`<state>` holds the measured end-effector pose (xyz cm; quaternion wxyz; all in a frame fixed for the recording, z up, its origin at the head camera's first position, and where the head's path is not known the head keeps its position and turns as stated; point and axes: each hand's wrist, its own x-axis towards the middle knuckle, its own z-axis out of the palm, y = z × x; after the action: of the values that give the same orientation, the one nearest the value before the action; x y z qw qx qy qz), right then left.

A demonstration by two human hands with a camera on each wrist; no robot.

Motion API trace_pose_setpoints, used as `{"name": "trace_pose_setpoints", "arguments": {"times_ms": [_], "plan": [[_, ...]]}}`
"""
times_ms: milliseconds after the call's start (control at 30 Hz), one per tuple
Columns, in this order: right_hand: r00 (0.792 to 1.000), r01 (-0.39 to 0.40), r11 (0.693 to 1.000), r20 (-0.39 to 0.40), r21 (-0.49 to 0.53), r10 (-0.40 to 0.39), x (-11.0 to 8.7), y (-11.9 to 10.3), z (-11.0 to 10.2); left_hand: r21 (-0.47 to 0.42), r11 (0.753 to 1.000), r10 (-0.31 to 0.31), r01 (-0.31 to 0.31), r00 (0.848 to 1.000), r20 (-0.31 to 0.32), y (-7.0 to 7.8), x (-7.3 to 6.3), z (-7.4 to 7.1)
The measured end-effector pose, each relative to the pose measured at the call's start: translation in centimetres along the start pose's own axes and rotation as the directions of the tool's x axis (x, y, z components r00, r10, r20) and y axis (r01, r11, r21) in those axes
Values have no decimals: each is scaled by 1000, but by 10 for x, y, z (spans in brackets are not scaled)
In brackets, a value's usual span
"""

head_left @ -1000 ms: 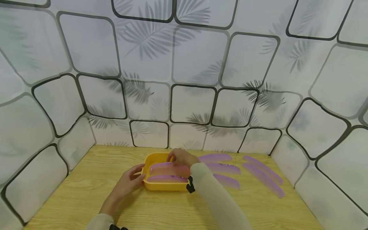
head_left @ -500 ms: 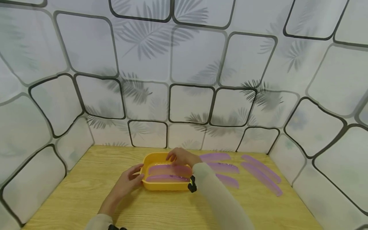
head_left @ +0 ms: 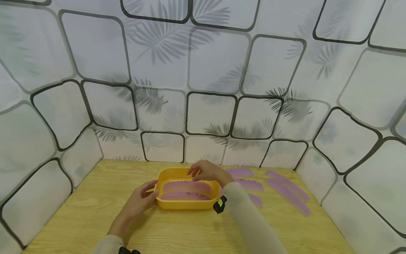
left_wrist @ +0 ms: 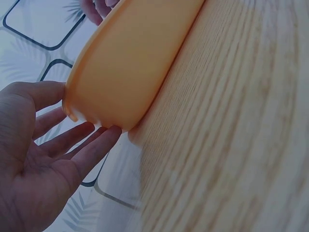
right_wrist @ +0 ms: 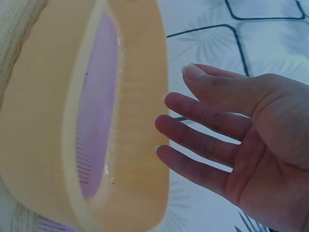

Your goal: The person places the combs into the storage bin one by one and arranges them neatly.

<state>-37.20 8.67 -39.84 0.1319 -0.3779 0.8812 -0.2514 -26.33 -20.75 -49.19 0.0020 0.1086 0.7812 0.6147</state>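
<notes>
Two translucent purple combs, a rear comb (head_left: 187,186) and a front comb (head_left: 180,196) with a dark pattern, lie lengthwise in a yellow plastic basket (head_left: 184,204). My left hand (head_left: 144,198) is at the basket's left end. In the left wrist view its fairly straight fingers (left_wrist: 99,145) touch the end wall, the thumb at the rim. My right hand (head_left: 207,171) hovers over the basket's back right part, holding nothing. In the right wrist view its fingers (right_wrist: 203,130) are loosely extended and apart from the combs.
More purple combs lie on the wooden table (head_left: 177,229) right of the basket: a middle group, including a patterned comb (head_left: 252,184), partly behind my right arm, and two slanted ones, including a long comb (head_left: 288,197). A patterned curtain (head_left: 209,116) surrounds the table's back and sides.
My right hand has let go of the rear comb, which now lies in the basket, and has drawn up and to the right. My left hand stays at the basket's end.
</notes>
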Motion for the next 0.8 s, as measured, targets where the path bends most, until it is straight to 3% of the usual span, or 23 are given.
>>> {"name": "trace_pose_setpoints", "arguments": {"times_ms": [400,800], "plan": [[998,5,1000,-62,30,-3,-35,-1,-11,-1,1000,13,-13,1000,8,1,0,0],[994,-10,1000,-107,10,11,-70,15,-23,3,1000,-6,6,1000,3,2,-1,1]]}}
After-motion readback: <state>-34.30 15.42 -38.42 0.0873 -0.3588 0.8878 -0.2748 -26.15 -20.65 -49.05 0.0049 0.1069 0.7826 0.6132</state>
